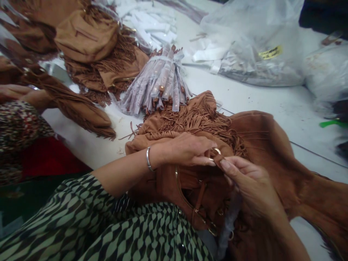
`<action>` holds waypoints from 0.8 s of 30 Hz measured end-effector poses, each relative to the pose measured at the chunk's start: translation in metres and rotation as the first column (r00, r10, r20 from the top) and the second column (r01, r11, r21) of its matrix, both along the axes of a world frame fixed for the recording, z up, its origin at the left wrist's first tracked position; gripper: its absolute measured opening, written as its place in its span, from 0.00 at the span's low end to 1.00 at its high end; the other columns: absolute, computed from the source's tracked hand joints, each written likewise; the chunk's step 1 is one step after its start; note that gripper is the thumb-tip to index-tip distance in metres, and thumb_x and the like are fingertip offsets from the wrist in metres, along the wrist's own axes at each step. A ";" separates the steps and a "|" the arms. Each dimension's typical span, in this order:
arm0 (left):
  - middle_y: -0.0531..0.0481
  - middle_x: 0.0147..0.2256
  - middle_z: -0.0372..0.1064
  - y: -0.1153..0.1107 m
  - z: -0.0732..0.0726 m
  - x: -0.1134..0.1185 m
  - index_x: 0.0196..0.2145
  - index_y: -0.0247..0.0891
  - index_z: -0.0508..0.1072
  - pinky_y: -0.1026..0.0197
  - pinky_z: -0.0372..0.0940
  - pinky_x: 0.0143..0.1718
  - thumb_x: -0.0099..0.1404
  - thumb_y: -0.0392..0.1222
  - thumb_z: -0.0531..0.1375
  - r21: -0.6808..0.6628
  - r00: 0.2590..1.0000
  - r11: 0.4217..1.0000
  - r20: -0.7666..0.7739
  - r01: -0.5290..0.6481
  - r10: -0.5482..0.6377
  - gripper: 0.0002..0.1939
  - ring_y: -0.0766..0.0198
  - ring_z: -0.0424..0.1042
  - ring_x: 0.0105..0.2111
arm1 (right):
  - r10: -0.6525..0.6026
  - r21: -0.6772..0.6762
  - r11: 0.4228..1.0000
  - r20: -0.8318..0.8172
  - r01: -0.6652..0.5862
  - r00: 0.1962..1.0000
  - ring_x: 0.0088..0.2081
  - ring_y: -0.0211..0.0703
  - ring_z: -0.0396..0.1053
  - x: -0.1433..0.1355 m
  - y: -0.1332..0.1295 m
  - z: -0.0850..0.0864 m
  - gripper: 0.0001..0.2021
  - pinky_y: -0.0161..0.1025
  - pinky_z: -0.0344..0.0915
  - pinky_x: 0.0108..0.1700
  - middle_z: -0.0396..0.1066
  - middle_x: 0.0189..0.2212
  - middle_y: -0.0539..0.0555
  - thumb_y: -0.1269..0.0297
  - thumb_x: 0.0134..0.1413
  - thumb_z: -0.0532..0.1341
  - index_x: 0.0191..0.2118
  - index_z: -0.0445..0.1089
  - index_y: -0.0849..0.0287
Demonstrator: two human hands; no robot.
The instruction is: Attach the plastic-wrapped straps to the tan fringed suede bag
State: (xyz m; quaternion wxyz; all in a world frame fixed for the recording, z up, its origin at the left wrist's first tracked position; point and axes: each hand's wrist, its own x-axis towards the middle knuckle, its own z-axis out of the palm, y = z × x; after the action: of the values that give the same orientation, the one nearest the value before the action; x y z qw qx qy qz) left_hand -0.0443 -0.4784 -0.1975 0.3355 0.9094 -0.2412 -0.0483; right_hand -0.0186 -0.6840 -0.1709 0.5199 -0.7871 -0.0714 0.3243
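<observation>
A brown fringed handbag (pixel 168 181) lies before me, its zipped opening gaping toward my body. My left hand (pixel 187 148) pinches a gold metal ring (pixel 216 151) at the bag's edge. In my right hand (pixel 244 177) is the end of a brown strap (pixel 219 159), which passes at the ring; whether it is threaded through cannot be made out. The strap's lower length, wrapped in clear plastic (pixel 230 221), hangs below my right fingers over the bag. Long fringe (pixel 198 119) spreads along the bag's far side.
A bundle of plastic-wrapped straps (pixel 160 83) stands beyond the bag. Brown bags (pixel 87 36) are heaped at the far left. At the left, another person's hand (pixel 35 98) is by a fringed bag (pixel 81 105). Clear plastic sacks (pixel 255 43) sit at the back right on the white table (pixel 244 96).
</observation>
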 end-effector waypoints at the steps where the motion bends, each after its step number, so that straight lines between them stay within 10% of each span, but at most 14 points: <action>1: 0.48 0.36 0.70 0.001 0.003 0.004 0.48 0.35 0.66 0.64 0.60 0.32 0.66 0.51 0.54 -0.061 1.000 0.998 0.006 -0.008 0.009 0.19 0.65 0.69 0.33 | -0.023 0.044 0.999 -0.056 0.025 0.998 0.16 0.29 0.51 0.008 0.002 0.003 0.16 0.28 0.46 0.16 0.57 0.15 0.45 0.52 0.49 0.63 0.27 0.69 0.62; 6: 0.49 0.40 0.71 0.011 0.004 0.032 0.47 0.36 0.68 0.65 0.61 0.40 0.67 0.46 0.53 -0.267 0.998 0.962 -0.053 -0.052 0.039 0.15 0.67 0.69 0.38 | -0.031 0.182 0.982 -0.131 0.055 0.991 0.20 0.31 0.63 0.045 0.019 0.009 0.17 0.28 0.62 0.22 0.69 0.21 0.50 0.50 0.48 0.63 0.31 0.70 0.63; 14: 0.47 0.41 0.70 0.005 -0.018 0.051 0.45 0.35 0.70 0.61 0.60 0.44 0.68 0.45 0.50 0.025 0.993 0.993 -0.036 -0.112 0.113 0.15 0.63 0.68 0.41 | -0.210 0.162 0.945 -0.361 0.283 0.909 0.17 0.33 0.65 0.037 0.004 0.000 0.10 0.30 0.67 0.19 0.71 0.21 0.52 0.59 0.50 0.63 0.32 0.67 0.63; 20: 0.38 0.46 0.66 -0.017 0.009 0.022 0.49 0.33 0.67 0.48 0.58 0.47 0.64 0.49 0.55 0.261 0.898 0.865 0.229 -0.428 0.375 0.20 0.48 0.61 0.49 | -0.257 0.250 0.890 -0.415 0.381 0.873 0.20 0.33 0.67 0.041 0.009 0.009 0.05 0.31 0.70 0.24 0.68 0.20 0.50 0.73 0.55 0.56 0.31 0.68 0.65; 24: 0.41 0.40 0.67 -0.037 0.020 -0.027 0.44 0.31 0.68 0.49 0.59 0.46 0.65 0.49 0.53 0.019 0.849 0.853 0.111 -0.522 0.517 0.18 0.53 0.64 0.43 | -0.274 0.269 0.848 -0.516 0.457 0.811 0.17 0.28 0.61 0.051 0.024 0.009 0.08 0.26 0.64 0.20 0.64 0.17 0.47 0.74 0.58 0.53 0.31 0.68 0.66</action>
State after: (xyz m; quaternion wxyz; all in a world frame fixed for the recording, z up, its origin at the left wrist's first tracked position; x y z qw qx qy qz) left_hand -0.0716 -0.5155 -0.1777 0.3010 0.9499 -0.0020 0.0846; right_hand 0.0324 -0.6600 -0.1622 0.7175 -0.5698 0.1478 0.3724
